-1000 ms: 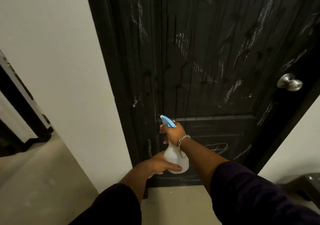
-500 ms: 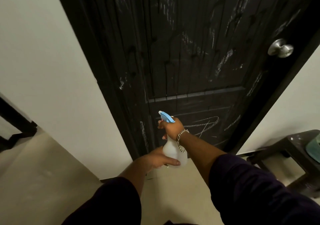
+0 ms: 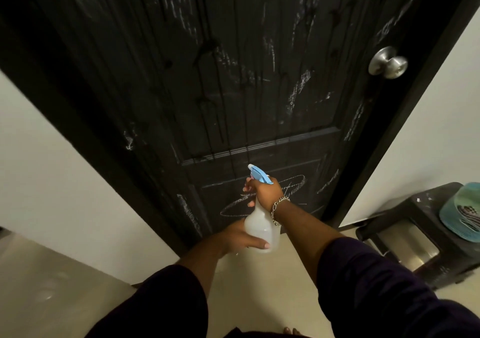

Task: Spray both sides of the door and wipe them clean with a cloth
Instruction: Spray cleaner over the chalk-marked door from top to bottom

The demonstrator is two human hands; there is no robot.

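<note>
A dim hallway with pale walls and a light floor frames the scene. Nearest the camera, two dark sleeves reach forward. The left hand cups the base of a translucent spray bottle, fingers curled round its lower body. The right hand, wearing a chain bracelet, grasps the bottle's neck with fingers at the blue trigger head, whose nozzle points at the lower panel of the door.

Beyond, the black door stands closed or nearly so. Dark drip lines run down its upper panel, so that part looks already sprayed. White chalky scribbles are left across both panels, including a loop right behind the bottle. A silver knob sits at the right edge.

To the right, a dark stool carries a teal cloth-like bundle, untouched. Judging by this, spraying of the first side is under way; wiping and the whole far side are not yet done.
</note>
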